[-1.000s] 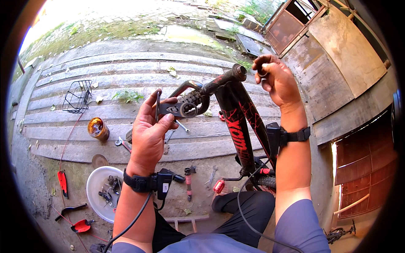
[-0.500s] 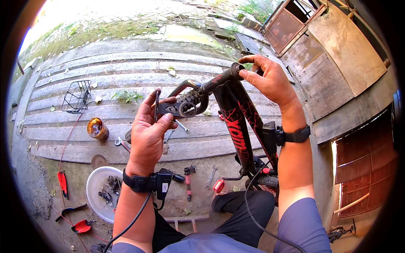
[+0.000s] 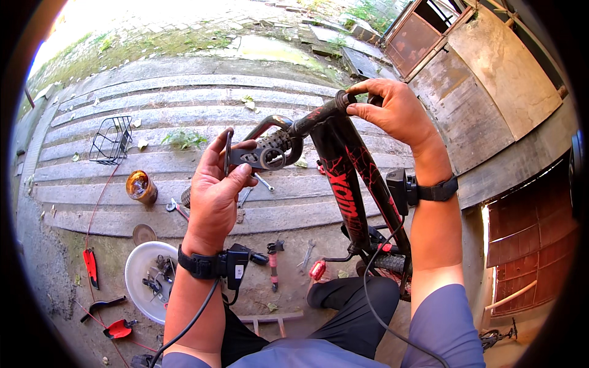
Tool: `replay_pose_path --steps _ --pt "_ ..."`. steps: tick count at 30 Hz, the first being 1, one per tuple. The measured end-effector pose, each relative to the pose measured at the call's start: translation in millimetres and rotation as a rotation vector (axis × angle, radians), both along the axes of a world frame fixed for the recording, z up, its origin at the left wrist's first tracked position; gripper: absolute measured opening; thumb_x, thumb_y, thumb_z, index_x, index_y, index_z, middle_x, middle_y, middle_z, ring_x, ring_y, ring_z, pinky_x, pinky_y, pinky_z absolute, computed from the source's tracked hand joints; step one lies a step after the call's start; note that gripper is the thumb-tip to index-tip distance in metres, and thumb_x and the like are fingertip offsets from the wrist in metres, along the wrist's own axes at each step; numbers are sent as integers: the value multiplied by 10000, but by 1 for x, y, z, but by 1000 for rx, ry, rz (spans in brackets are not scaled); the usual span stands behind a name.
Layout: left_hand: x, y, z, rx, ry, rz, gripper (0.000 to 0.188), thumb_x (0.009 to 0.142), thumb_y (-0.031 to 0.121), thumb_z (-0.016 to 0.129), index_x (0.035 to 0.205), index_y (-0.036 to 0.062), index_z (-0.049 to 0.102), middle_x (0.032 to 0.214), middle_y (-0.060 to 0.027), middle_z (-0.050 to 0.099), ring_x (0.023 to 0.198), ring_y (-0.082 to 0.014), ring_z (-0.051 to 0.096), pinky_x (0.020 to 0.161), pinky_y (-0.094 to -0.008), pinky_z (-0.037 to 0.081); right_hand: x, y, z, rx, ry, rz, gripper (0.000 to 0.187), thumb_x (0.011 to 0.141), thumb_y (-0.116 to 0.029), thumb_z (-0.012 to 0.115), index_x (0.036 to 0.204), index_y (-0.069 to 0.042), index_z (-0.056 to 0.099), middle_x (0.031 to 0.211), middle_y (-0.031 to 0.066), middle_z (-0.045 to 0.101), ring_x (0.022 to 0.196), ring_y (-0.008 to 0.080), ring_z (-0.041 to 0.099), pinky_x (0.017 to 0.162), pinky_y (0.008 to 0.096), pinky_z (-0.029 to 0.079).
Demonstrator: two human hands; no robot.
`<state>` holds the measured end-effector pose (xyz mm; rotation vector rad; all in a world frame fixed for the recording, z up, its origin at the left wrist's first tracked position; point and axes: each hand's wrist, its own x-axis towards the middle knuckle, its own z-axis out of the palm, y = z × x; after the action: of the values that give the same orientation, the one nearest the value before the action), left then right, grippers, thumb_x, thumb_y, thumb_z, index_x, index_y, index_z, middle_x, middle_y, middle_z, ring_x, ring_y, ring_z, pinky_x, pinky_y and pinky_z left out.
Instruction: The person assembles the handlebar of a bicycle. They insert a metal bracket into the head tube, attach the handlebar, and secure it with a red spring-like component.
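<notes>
A black bicycle frame (image 3: 351, 184) with red crackle markings stands tilted in front of me. My left hand (image 3: 215, 190) grips a flat black bracket (image 3: 270, 158) with a ring at one end, held left of the frame's head tube (image 3: 319, 118). The fork (image 3: 297, 148) and a knobby front tyre (image 3: 277, 141) show behind that bracket. At the head tube's open end, my right hand (image 3: 392, 113) has thumb and forefinger closed on a dark headset ring (image 3: 342, 98). My palm partly hides another dark piece there.
A white basin (image 3: 136, 270) of metal parts sits left of my left forearm. Around it lie a brown jar (image 3: 142, 187), an adjustable wrench (image 3: 177, 208), red-handled tools (image 3: 120, 329) and a red shock spring (image 3: 273, 267). A wire basket (image 3: 111, 140) stands farther off; wooden panels (image 3: 472, 110) line the right.
My right forearm and wrist have shifted slightly to the right, with the fingers still at the head tube. My left hand and the bracket have hardly moved.
</notes>
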<state>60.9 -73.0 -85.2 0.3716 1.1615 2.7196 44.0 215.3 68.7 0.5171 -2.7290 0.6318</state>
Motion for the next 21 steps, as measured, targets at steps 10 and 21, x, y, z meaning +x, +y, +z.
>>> replay_pose_path --steps 10,21 --pt "-3 -5 -5 -11 15 9 578 916 -47 559 1451 78 379 1315 -166 565 1004 -175 649 751 -238 541 -1 -16 23 267 -60 -79 353 738 -290 769 969 -28 711 758 165 645 692 257 625 658 339 502" --pt "-3 -5 -3 -21 7 17 575 918 -47 560 1450 84 383 1314 -160 569 1005 -163 647 749 -234 542 -5 -18 20 261 -23 -86 367 686 -286 771 924 -15 701 722 161 627 655 256 609 639 340 498"
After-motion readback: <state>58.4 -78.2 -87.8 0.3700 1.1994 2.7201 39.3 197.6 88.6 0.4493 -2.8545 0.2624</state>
